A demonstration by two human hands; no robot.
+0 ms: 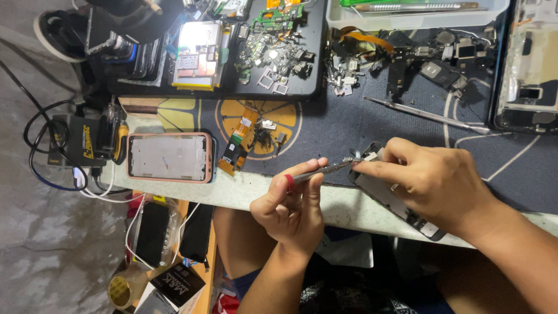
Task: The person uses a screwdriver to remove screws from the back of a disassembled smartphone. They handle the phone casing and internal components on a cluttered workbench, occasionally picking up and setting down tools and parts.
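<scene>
My left hand (290, 206) grips the screwdriver (322, 170), tip pointing right at the phone (389, 195) my right hand (433, 183) pins.

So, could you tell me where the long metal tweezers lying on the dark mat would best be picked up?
Probably at mid-length, from above. The tweezers lie flat and slanted on the mat, with bare mat along both long sides; small parts crowd only the upper-left tip.
</scene>
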